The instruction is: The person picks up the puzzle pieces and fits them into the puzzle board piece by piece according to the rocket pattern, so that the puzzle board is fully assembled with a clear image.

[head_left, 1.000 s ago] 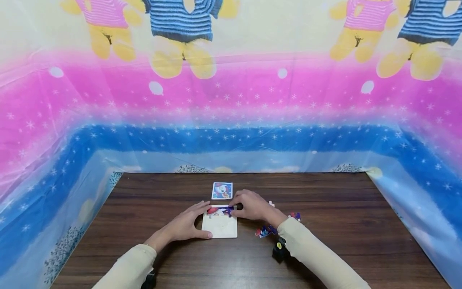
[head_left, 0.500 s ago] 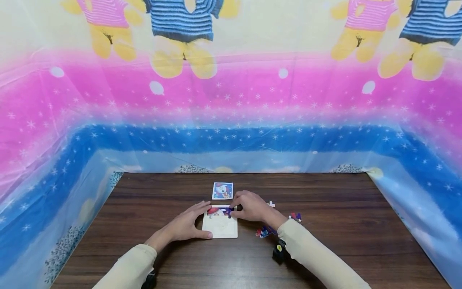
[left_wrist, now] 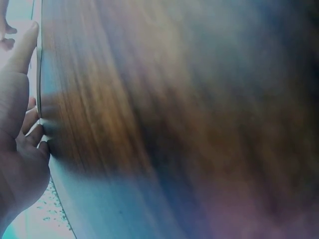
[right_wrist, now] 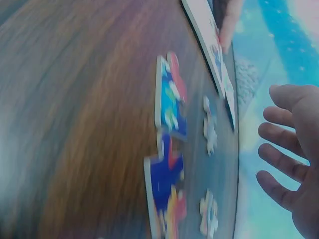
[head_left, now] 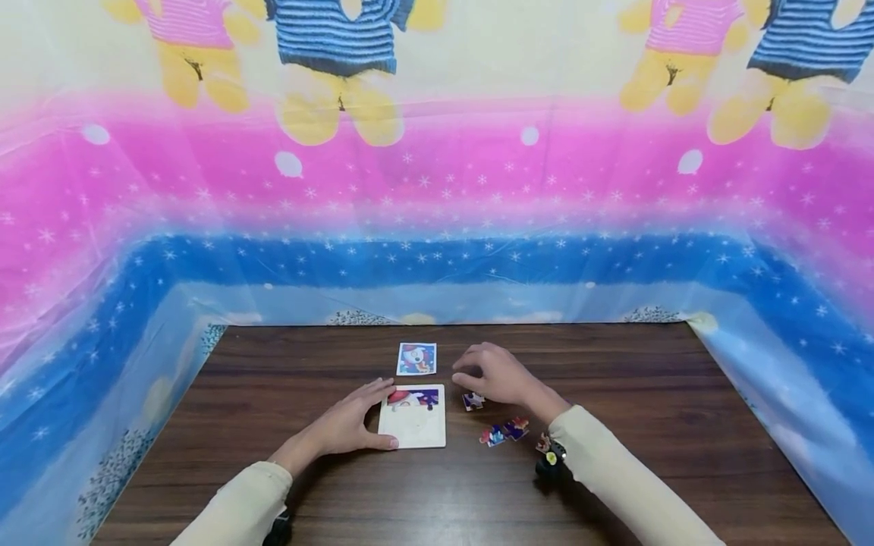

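A white puzzle board (head_left: 413, 429) lies on the table with picture pieces (head_left: 413, 397) set across its top part; below them it is bare. My left hand (head_left: 344, 421) rests along the board's left side, fingers by the upper corner and thumb on the lower left. To the right of the board my right hand (head_left: 501, 373) hovers over the table, its fingers loosely bent with nothing between them. Under it lies a loose puzzle piece (head_left: 473, 400). Blue-and-red puzzle pieces (right_wrist: 169, 102) show in the right wrist view, where the right hand is apart from them.
A small picture card (head_left: 416, 359) of a white figure in a red hat lies behind the board. More loose pieces (head_left: 517, 428) are near the right wrist. The brown table (head_left: 307, 364) ends at a patterned cloth (head_left: 444, 265).
My right hand has lifted off the board's upper right corner and moved right, its fingers coming apart. The left hand stays at the board's edge. The view has shifted slightly.
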